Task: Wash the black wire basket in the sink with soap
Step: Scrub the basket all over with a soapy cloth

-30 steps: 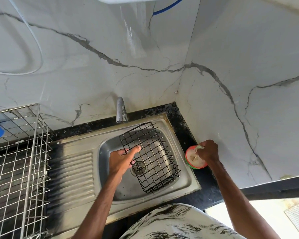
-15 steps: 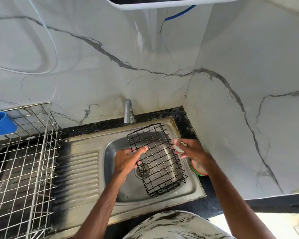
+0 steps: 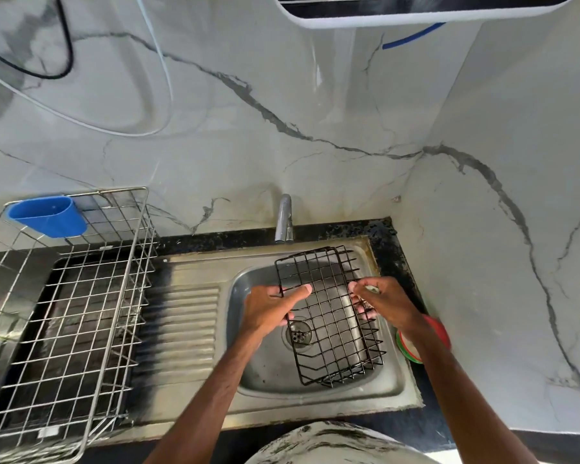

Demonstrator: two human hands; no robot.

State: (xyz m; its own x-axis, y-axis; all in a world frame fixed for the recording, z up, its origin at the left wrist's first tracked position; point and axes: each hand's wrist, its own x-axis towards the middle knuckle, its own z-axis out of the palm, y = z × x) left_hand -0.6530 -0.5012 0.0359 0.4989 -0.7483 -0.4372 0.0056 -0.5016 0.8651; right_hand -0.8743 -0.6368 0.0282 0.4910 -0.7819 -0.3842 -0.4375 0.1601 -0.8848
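the black wire basket (image 3: 329,316) was inside the steel sink (image 3: 268,373), tilted, its far end raised toward the tap (image 3: 284,217) and its near end low against the front of the bowl. the bare steel of the bowl showed through its mesh, and the drain (image 3: 298,333) lay just under its left edge.

the left hand (image 3: 268,309) gripped the basket's left rim, thumb laid over the top wire and fingers curled beneath. the right hand (image 3: 382,303) pinched the right rim, fingers tucked under the wire, with a small pale piece (image 3: 370,289) caught beneath the thumb; what that piece was i could not tell.

a round red and green dish (image 3: 439,329) sat on the dark counter just right of the sink, half hidden behind the right forearm, something pale showing inside it.

a steel wire dish rack (image 3: 64,296) stood over the left end of the drainboard. a blue plastic cup (image 3: 47,216) hung at its back corner; what the cup contained could not be seen.
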